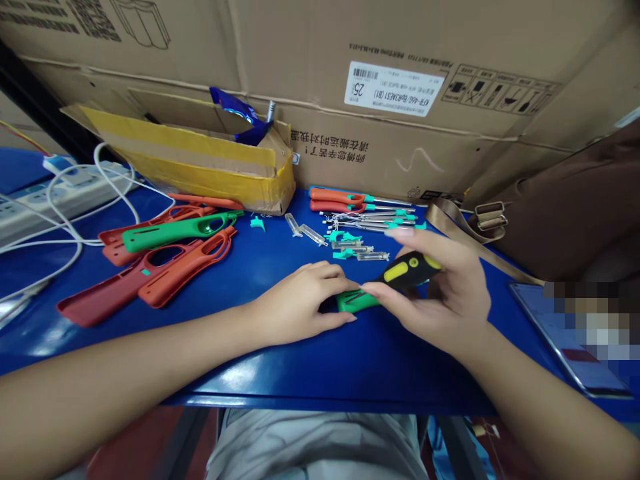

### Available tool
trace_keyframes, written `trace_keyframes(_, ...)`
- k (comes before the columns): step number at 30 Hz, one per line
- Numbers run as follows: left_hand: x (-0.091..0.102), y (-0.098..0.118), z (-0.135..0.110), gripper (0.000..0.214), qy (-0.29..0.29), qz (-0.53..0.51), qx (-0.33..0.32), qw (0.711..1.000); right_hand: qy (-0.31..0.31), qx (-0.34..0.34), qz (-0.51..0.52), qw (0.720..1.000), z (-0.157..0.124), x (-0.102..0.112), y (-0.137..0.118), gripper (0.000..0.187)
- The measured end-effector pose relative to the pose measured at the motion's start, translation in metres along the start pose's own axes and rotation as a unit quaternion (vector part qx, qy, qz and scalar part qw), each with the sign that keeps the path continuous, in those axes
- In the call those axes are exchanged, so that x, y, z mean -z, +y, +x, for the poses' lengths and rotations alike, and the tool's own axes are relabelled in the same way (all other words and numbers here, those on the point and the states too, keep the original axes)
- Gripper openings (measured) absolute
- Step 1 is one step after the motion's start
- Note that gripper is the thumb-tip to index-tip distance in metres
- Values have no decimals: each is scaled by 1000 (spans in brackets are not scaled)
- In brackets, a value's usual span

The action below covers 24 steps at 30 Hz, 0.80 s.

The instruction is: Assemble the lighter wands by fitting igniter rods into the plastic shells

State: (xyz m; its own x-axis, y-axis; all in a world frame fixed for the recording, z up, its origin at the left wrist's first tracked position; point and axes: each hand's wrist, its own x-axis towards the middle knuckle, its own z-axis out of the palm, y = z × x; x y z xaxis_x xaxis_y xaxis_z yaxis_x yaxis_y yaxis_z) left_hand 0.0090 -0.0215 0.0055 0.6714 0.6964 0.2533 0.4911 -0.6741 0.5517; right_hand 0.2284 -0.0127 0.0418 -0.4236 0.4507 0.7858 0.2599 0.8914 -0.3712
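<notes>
My left hand (305,300) is closed around one end of a green lighter casing (354,302), low over the blue table. The fingers hide part of the casing. In my right hand (450,287) is a black and yellow screwdriver (400,270), its handle wrapped by the fingers. Its tip cannot be made out. The right thumb is by the casing's other end. Just beyond lie several clear fuel tanks (373,256) and small teal triggers (345,237). Metal lighter rods (380,219) with thin wires lie behind them, next to two orange-red assembled lighters (340,200).
Red, orange and green casing shells (170,233) are piled on the left. A cardboard box with yellow tape (240,183) stands behind them. At far left are a power strip (65,193) and white cables. A phone (570,340) and brown strap (465,230) lie right.
</notes>
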Motion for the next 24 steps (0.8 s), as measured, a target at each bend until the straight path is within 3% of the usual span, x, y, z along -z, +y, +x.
trace_keyframes(2,1,1,0,25,-2,0,2,1000,1,-4,6,1000,1,1,-3,67)
trace_keyframes(7,-1,1,1,28,-2,-13,6,1000,-40,-90,77,992,4,5,-10,50)
trace_keyframes(11,-3,0,0,37,12,-9,5,1000,4,-16,-64,998,5,8,-9,51)
trace_keyframes(17,-3,3,1,29,9,-22,13,1000,-104,-72,6,992,10,8,-11,57)
trace_keyframes(21,-4,2,2,26,14,-19,12,1000,-74,18,-83,994,22,9,-9,47)
trace_keyframes(24,-5,0,2,27,13,-24,7,1000,-130,21,-104,986,34,14,-9,46)
